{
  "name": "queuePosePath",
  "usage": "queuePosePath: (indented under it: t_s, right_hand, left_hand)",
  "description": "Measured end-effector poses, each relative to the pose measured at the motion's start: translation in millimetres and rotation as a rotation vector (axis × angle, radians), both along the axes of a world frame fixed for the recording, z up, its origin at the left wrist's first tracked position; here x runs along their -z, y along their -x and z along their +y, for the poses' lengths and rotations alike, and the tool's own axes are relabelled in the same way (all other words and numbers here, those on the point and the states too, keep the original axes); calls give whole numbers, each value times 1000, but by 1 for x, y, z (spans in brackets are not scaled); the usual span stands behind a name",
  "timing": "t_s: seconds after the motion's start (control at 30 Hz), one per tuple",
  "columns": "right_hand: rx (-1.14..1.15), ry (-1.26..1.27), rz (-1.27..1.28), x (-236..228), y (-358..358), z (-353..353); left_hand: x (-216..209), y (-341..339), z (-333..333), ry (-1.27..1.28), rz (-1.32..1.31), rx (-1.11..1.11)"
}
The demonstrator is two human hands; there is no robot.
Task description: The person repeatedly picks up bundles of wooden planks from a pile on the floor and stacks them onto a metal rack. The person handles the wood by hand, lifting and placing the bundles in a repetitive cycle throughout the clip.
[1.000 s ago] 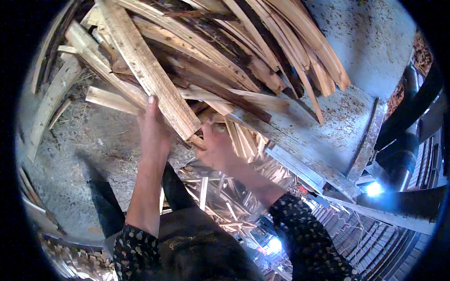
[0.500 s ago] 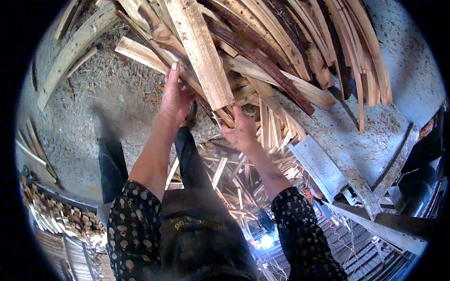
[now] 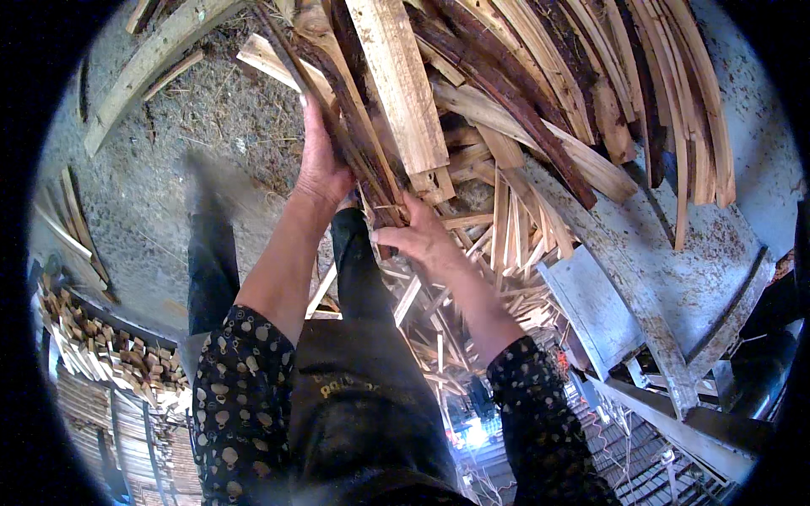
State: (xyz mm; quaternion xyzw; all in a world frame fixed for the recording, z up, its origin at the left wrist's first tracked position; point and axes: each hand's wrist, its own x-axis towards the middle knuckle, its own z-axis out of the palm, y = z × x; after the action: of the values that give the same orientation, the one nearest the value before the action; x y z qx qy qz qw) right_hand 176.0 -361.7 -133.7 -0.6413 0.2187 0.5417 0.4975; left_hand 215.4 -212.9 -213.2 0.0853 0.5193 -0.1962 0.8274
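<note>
Long wooden strips [image 3: 359, 156] with dark bark edges slant down toward my body, lying along the left side of a wide pale board [image 3: 405, 93]. My left hand [image 3: 325, 164] is wrapped around them from the left, its thumb stretched up along their side. At their near end my right hand [image 3: 422, 236] grips them, fingers curled round the ends. How many strips the hands hold is hard to make out, since the far ends run up into the pile. The board's near end lies just above my right hand, apart from it.
More bark-edged slats [image 3: 531, 76] spread over a rusty metal table [image 3: 658, 253] at the right. Under it lies a heap of split wood [image 3: 439, 312]. A curved plank [image 3: 152, 67] rests on the gritty floor at the far left. Stacked sticks [image 3: 126, 363] stand at lower left.
My right hand has moved down and left, away from the wide board's end, with the strips in its grip. The strips now stand steeper. The whole view has shifted slightly.
</note>
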Motion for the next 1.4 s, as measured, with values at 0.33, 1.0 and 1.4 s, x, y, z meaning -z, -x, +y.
queuePosePath:
  t_s: [0.33,1.0,1.4]
  right_hand:
    - [-615,688,525,-306,223,-257]
    - [-916,972,-983,-29,-159,-81]
    - [-627,958,-1105,-31,-188,-111]
  left_hand:
    - [19,26,8,91,-137,-111]
    - [22,-25,23,-165,-83,309]
    - [-61,-52,-54,-212,-242,426]
